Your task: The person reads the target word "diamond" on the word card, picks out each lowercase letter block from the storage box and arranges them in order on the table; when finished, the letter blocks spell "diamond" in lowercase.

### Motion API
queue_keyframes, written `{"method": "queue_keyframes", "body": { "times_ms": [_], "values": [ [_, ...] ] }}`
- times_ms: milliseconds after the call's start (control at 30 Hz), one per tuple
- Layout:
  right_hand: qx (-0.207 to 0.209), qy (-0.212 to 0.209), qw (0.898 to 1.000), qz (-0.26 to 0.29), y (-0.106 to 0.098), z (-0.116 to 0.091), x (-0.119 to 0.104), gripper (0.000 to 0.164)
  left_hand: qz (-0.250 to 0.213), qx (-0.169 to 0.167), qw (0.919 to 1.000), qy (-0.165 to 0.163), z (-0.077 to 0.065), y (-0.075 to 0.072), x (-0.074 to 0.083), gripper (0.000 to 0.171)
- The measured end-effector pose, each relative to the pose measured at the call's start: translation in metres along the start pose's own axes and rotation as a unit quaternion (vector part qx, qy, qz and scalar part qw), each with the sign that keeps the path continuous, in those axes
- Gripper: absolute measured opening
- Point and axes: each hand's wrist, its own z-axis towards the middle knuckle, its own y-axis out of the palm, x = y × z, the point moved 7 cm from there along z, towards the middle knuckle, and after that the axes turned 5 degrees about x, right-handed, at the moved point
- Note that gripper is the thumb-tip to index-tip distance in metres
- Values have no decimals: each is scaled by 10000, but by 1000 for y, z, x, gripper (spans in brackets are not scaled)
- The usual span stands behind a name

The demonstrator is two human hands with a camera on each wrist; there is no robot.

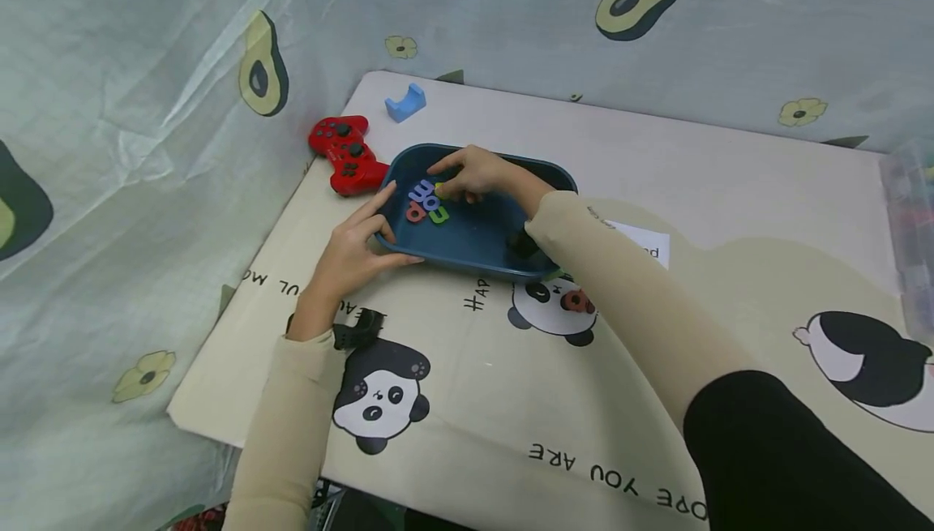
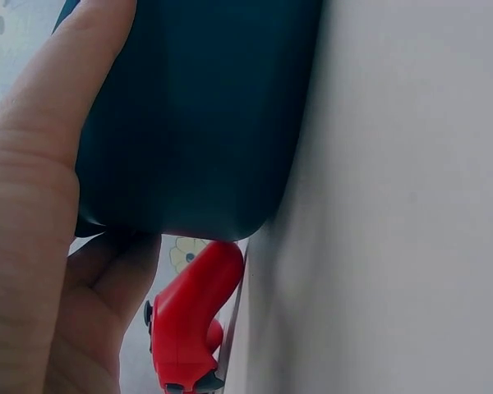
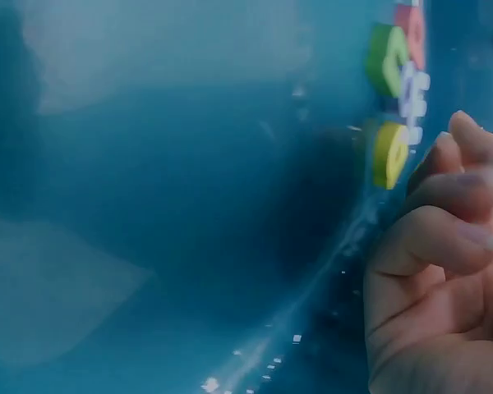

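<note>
A dark blue tray (image 1: 474,231) stands on the table. My left hand (image 1: 357,247) holds its near left corner, with the thumb along the near side and the fingers at the left wall; the left wrist view shows the tray wall (image 2: 197,123) between them. Inside, at the left end, foam-like letters cluster: purple ones (image 1: 430,203), a red one (image 1: 415,212), a green one (image 1: 439,216) and a yellow one (image 3: 390,156). Over them reaches my right hand (image 1: 477,172), fingers partly bent, thumb tip right by the yellow letter. Nothing shows between its fingers.
A red game controller (image 1: 350,160) lies against the tray's left end, and a light blue curved piece (image 1: 404,103) sits behind. Past the right forearm is a white printed card (image 1: 645,243). A red letter (image 1: 576,301) lies in front of the tray. A clear plastic box (image 1: 915,247) stands far right.
</note>
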Motion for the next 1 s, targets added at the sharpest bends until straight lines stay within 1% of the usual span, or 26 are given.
{"method": "queue_keyframes", "body": {
  "times_ms": [133,300,533,667,800,1000],
  "values": [
    [-76,205,9996,-155,3,1,9,46,6,-13,10000,13,1,1,1,40],
    [-98,263,9992,-275,7,1,15,48,-18,-22,10000,-40,1,1,3,39],
    [108,330,9988,-333,7,1,16,42,-8,3,10000,-57,1,2,2,39],
    [162,323,9982,-476,6,2,15,41,27,-6,9999,-107,2,1,2,39],
    [257,197,9965,-767,5,3,14,40,64,-48,9998,-190,1,1,2,38],
    [603,-165,9892,-1323,1,2,8,39,129,-87,9995,-285,0,0,-1,38]
  ]
}}
